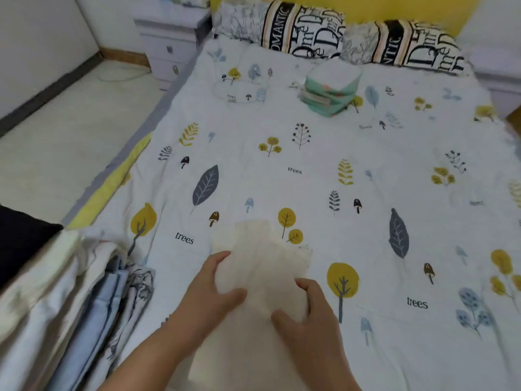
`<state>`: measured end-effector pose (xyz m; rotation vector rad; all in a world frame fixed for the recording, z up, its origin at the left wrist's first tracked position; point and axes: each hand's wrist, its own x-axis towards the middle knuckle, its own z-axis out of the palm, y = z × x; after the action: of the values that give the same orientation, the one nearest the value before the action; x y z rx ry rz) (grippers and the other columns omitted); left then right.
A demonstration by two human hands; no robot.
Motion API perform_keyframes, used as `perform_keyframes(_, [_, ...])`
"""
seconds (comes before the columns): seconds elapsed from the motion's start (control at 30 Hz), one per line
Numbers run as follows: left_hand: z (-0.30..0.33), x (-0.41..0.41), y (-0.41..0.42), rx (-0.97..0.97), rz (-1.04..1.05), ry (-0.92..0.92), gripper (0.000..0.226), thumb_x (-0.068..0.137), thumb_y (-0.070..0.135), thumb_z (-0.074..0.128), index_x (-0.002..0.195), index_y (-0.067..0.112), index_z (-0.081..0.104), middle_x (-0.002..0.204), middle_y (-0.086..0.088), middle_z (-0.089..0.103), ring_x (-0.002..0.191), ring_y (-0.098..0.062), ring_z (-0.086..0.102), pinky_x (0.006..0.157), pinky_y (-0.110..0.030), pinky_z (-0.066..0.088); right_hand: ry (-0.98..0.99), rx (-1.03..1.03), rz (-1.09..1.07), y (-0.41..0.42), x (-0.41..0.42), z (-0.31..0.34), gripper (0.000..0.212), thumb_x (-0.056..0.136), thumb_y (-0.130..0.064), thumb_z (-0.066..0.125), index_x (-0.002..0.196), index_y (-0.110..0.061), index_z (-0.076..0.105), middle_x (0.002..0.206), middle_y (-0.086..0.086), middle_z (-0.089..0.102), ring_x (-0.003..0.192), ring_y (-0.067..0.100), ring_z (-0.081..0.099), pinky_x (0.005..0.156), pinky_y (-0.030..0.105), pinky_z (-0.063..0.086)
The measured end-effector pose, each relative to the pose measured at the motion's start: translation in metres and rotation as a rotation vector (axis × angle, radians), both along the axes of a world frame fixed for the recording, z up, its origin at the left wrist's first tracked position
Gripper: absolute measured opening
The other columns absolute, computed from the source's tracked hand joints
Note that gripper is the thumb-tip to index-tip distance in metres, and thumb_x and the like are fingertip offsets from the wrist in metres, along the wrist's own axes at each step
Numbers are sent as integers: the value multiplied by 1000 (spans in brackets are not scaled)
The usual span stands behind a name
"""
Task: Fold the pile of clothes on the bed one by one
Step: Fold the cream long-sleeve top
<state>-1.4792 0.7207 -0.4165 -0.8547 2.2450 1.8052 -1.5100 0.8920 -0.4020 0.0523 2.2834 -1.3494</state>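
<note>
Head view: a cream cloth [262, 266] lay on the near middle of the bed [310, 170], its long axis running from near to far. It was pinched at both edges, by the left hand [208, 289] and the right hand [307, 311], both equally near. The pile [70, 300] sat at the near left, cut off by the frame. The cloth's near end was hidden under the arms; its type could not be told.

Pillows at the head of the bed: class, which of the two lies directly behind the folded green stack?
The left pillow, the one showing "ROMANTIC" in full. The green stack sits just in front of it; the right pillow lies further toward the bed's right edge.
</note>
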Motion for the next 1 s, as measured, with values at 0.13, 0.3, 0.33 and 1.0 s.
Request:
perform_keyframes(0.13, [54, 18, 2, -47, 66, 53, 56, 73, 5, 71, 110, 40, 49, 98, 14, 63, 78, 12, 60, 58, -7, 45, 64, -20, 69, 3, 10, 54, 42, 68, -12, 70, 87, -41, 45, 84, -14, 61, 81, 3, 58, 63, 8, 41])
perform_keyframes(0.3, [122, 46, -4, -19, 141, 112, 57, 76, 8, 70, 113, 44, 47, 104, 15, 62, 82, 4, 64, 66, -14, 50, 155, -85, 158, -2, 25, 114, 44, 67, -11, 71, 92, -38, 46, 82, -14, 60, 77, 2, 55, 62, 9, 40])
perform_keyframes(0.33, [135, 53, -6, -8, 156, 119, 56, 77, 9, 70, 115, 44, 47, 107, 14, 62, 85, 1, 65, 70, -19, 52, 166, -101, 166, -4, 30, 124, 44, 68, -11, 72, 91, -38, 47, 82, -14, 60, 78, 2, 55, 62, 10, 40])
perform_keyframes(1.0, [257, 182, -179, -37, 318, 160, 52, 73, 16, 73, 114, 39, 51, 114, 10, 60, 96, -7, 63, 76, -23, 51, 162, -360, 305, -191, 130, 212, 40, 73, -14, 69, 100, -35, 48, 92, -20, 56, 85, -6, 52, 67, 15, 40])
